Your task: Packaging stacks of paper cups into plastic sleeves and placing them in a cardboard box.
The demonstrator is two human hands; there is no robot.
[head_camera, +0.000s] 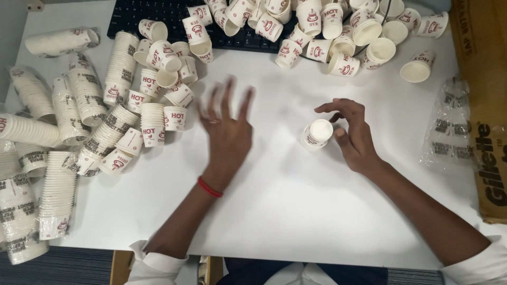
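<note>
My right hand [353,132] is curled around a small white paper cup [317,133] that rests upright on the white table [296,200], thumb and fingers touching its side. My left hand [228,126] hovers over the table's middle, empty and blurred, its fingers spread and pointing away from me. It sits just right of a cluster of loose printed paper cups [163,100]. A red band circles my left wrist.
Long stacks of nested cups [68,111] crowd the left side, some in plastic wrap. More loose cups [338,31] lie over a black keyboard [142,16] at the back. A crumpled plastic sleeve [449,126] and a cardboard box [486,105] stand at the right.
</note>
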